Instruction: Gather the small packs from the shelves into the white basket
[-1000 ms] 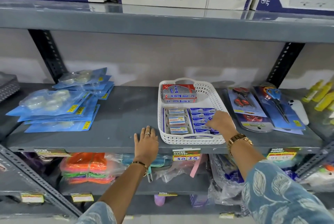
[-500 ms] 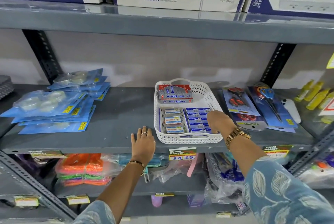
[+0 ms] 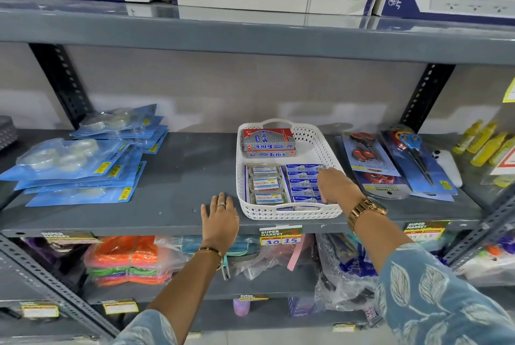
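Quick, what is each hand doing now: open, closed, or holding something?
Left hand: open, flat on the grey shelf.
Right hand: inside the white basket, on the blue packs; grip cannot be told.

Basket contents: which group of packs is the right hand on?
The small blue packs along the right side of the white basket. The right hand rests on them; the clear boxes and red-and-silver boxes lie untouched.

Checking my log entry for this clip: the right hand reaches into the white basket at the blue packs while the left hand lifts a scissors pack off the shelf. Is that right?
Not quite. The left hand holds no scissors pack; it rests flat on the grey shelf, left of the white basket. The rest stands: the right hand is inside the basket at the blue packs, as the head view shows.
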The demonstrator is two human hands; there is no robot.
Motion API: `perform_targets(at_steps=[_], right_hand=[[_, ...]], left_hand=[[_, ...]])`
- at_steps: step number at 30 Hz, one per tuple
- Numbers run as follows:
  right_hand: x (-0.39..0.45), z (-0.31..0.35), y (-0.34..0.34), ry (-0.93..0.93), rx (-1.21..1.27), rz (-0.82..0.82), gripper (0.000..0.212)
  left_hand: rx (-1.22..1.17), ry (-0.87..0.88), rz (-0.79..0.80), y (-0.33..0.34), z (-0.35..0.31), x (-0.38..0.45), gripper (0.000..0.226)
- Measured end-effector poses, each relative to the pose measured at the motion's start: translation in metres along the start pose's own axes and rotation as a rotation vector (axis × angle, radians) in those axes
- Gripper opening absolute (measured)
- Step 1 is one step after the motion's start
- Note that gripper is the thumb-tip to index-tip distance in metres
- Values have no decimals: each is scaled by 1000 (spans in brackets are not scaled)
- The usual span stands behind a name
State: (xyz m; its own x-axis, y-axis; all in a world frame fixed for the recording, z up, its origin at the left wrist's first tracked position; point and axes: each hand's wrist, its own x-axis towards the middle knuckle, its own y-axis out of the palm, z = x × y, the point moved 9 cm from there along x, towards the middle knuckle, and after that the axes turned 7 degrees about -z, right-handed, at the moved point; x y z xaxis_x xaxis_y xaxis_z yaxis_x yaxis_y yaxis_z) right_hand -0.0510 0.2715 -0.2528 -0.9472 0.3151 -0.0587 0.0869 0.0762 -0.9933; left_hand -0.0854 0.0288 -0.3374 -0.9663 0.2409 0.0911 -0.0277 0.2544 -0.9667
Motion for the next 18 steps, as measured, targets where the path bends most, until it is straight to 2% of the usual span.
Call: perform_targets(at_steps=[9,16,18], right_hand=[[0,-6,7,21,39,27,30],[-2,-4,9,63,44,14,35],[-3,-1,4,91,83,-47,39]], left_hand=[[-17,0,10,-1,0,-1,49],[-58,-2,30,-6,2,-1,48],[-66,2,-20,-16,5,0,48]])
